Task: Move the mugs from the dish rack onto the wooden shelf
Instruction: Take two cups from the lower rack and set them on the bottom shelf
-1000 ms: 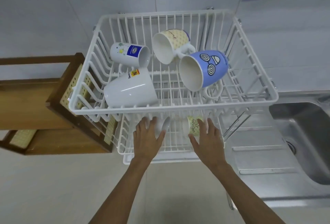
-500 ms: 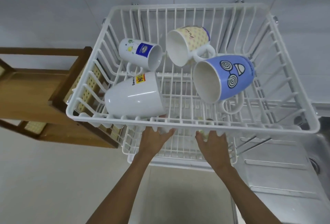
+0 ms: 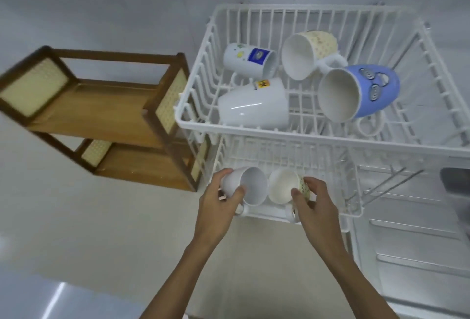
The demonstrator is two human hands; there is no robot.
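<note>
My left hand point(image 3: 218, 204) grips a plain white mug point(image 3: 250, 185) at the front of the dish rack's lower tier point(image 3: 351, 206), its mouth facing me. Beside it my right hand point(image 3: 314, 200) grips a cream mug with small dots point(image 3: 282, 186), also mouth toward me. The two mugs touch. In the rack's upper tier point(image 3: 318, 140) lie several mugs on their sides: a large white one point(image 3: 254, 104), a small white one with a blue label point(image 3: 248, 60), a cream one point(image 3: 307, 52) and a blue one with spiral eyes point(image 3: 356, 92). The wooden two-level shelf point(image 3: 101, 112) stands left of the rack.
The rack and shelf stand on a pale counter point(image 3: 89, 229) against a white tiled wall. A steel draining board point(image 3: 412, 247) lies to the right, with the sink's edge point(image 3: 455, 181) at the far right.
Both hands reached under the upper tier, closed on the two mugs in the lower tier and drew them to its front edge. My view has swung left, showing more of the shelf.
</note>
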